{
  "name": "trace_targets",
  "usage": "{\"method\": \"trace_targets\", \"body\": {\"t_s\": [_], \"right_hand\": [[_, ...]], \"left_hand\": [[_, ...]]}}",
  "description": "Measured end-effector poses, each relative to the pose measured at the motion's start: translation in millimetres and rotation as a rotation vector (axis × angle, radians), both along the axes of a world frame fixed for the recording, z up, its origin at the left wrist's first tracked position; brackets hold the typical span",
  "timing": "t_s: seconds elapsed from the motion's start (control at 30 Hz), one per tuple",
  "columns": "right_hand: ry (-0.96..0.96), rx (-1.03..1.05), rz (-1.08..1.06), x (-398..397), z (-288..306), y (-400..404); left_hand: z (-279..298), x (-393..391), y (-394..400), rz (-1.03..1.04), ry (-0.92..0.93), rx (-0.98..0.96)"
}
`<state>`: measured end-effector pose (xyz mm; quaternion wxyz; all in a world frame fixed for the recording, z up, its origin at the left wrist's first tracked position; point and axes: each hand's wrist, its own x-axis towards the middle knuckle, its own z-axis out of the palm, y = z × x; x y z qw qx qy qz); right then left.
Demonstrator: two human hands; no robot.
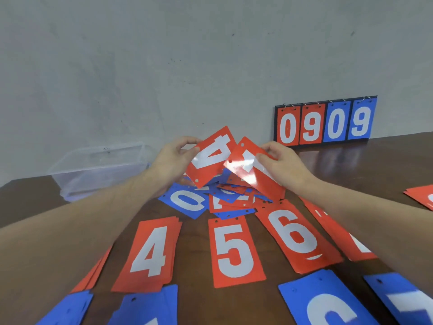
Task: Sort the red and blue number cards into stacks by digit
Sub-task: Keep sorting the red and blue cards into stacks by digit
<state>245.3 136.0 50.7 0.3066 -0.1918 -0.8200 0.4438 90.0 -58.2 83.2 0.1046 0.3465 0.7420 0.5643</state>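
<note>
Above the loose pile [225, 195] of red and blue number cards in the middle of the dark wooden counter [386, 165], both hands are raised, each holding one card. The left hand [174, 160] pinches a red 4 card [210, 156] by its edge, the digit turned upside down. The right hand [284, 166] grips a second red card [251, 168], tilted and washed with glare, so its digit cannot be read; its corner overlaps the 4 card.

Nearer on the counter lie sorted stacks: red 4 stack [150, 252], red 5 stack [235, 250], red 6 stack [296, 235], with another red stack partly hidden under the right forearm. Blue stacks [328, 303] run along the near edge.

A clear plastic bin [100, 167] sits at the far left against the wall. A flip scoreboard [325, 121] reading 0909 stands at the far right.
</note>
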Motion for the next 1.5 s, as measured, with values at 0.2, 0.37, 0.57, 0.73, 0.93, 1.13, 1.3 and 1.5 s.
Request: {"method": "trace_targets", "body": {"t_s": [0.2,0.37,0.57,0.73,0.93,1.13,1.3,1.5], "right_hand": [[-0.047,-0.133,0.077,29,20,-40],[-0.106,-0.2,0.146,40,21,-70],[-0.119,-0.226,0.302,33,24,-116],[-0.177,-0.224,0.361,13,27,-158],[-0.282,-0.253,0.372,-24,16,-210],[-0.301,-0.338,0.431,-72,6,-263],[-0.311,-0.457,0.472,-119,1,-309],[-0.348,-0.465,0.549,-176,-7,-353]], "left_hand": [[-2,20,-56,0.043,0.018,0.039],[-6,31,-102,0.025,-0.108,0.058],[-5,40,-161,0.13,-0.179,0.033],[-11,36,-230,0.309,-0.2,0.102],[-29,23,-314,0.458,-0.25,0.228],[-42,8,-383,0.542,-0.353,0.315],[-45,0,-432,0.66,-0.368,0.411],[-52,-6,-478,0.715,-0.374,0.444]]}}
